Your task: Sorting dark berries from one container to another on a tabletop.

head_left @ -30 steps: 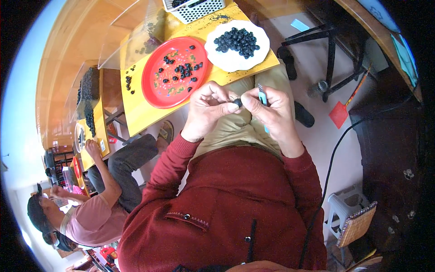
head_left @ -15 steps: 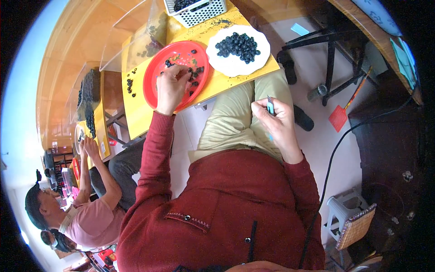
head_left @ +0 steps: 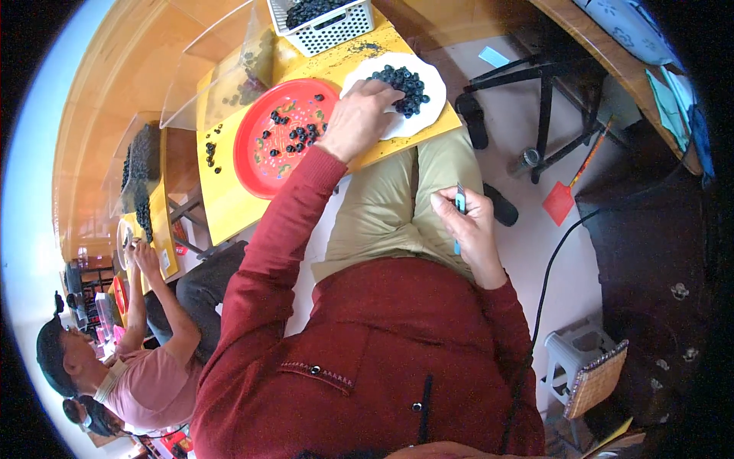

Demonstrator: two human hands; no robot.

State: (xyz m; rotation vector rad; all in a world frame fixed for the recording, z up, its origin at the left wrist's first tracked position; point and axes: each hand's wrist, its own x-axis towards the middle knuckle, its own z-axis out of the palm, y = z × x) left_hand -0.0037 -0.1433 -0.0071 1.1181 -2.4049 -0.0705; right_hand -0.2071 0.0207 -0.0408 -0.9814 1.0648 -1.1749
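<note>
view from above of a seated person in a red sweater at a small yellow tabletop [head_left: 229, 206]. the left hand [head_left: 358, 118] reaches forward across the tabletop's near edge and rests, palm down with fingers curled, on the white plate [head_left: 432, 107] at the right end of the tabletop; its fingertips touch the near side of a heap of dark berries [head_left: 404, 80], though whether a berry is already pinched between them cannot be told, since the fingers hide their own tips. the heap lies just beyond and to the right of this hand, so the left hand is by far the nearer one. the right hand [head_left: 470, 229] sits well back from the tabletop, over the lap, closed around a slim blue tool [head_left: 459, 205] held roughly upright, its long axis pointing toward the tabletop's near edge. beside the white plate, toward the middle of the tabletop, a red plate [head_left: 264, 164] carries scattered dark berries and bits of green, the forearm crossing its near right rim. a white basket [head_left: 329, 27] of more berries stands at the far edge. at the lower left, another person in a pink shirt [head_left: 149, 382] works at a separate table.
</note>
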